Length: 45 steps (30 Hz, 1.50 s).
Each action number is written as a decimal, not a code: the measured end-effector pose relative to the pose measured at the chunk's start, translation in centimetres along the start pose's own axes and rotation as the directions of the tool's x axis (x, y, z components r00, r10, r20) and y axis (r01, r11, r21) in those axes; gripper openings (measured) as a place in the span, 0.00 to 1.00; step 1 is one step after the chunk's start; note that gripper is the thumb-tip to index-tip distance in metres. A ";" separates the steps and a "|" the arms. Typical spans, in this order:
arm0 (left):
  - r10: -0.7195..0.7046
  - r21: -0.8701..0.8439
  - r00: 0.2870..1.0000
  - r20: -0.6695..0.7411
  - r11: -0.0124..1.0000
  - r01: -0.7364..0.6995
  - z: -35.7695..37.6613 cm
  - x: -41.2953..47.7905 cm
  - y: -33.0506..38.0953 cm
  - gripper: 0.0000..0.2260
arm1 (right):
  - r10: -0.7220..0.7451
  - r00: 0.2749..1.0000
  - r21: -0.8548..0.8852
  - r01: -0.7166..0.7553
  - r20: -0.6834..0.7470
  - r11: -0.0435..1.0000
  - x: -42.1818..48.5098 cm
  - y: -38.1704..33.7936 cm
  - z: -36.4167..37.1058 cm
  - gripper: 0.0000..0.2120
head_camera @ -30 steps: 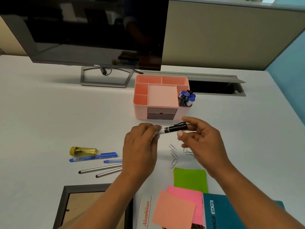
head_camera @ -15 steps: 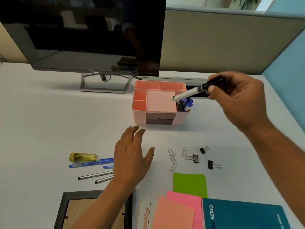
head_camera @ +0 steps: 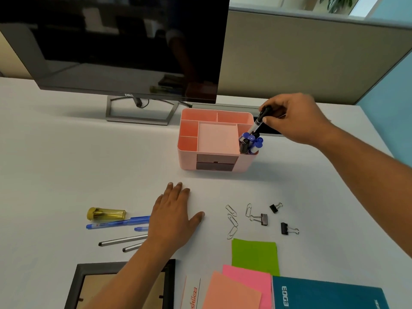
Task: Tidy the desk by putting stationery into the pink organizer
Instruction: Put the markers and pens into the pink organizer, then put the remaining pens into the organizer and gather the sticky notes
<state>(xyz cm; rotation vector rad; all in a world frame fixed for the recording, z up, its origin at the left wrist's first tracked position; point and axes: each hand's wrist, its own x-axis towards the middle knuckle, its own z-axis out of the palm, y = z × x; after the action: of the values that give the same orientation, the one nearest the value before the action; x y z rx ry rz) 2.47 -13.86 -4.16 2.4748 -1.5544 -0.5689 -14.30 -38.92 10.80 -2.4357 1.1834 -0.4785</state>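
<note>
Right hand (head_camera: 296, 118), grip clamped on black-and-white marker (head_camera: 259, 121), tip entering pink plastic organizer (head_camera: 189, 161) pen slot; next: release; left hand (head_camera: 176, 216) flat, fingers apart, on counter (head_camera: 66, 163).

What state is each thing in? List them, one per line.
Right hand: gripping the black marker, tilted, tip down in the organizer's right front slot.
Left hand: open, flat on the desk.
Pink organizer: upright, drawers shut, left slots empty.
Blue pens: lying loose.
Binder clips: loose, scattered.
Paper clips: loose.
Monitor: off.
</note>
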 end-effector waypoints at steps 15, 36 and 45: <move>0.125 -0.091 0.964 -0.234 0.985 -0.150 0.1 -2.4 -1.3 0.33 | 0.145 0.977 0.282 -0.098 -0.154 0.954 -6.5 0.7 1.4 0.07; 0.263 0.095 0.957 -0.119 0.963 -0.253 6.8 -13.7 1.3 0.31 | 0.065 0.983 -0.065 -0.055 0.169 0.996 -30.6 -1.8 16.7 0.31; 0.266 0.204 0.957 -0.117 0.949 -0.239 7.6 -13.6 1.3 0.30 | 0.042 0.986 -0.202 -0.009 0.163 0.979 -30.7 -1.4 17.5 0.30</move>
<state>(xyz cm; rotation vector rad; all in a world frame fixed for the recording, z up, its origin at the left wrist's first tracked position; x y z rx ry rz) -6.91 -1.83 -7.56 2.3258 -1.9033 -0.2070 -23.24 -10.15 -7.72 -2.5669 1.2423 -0.1488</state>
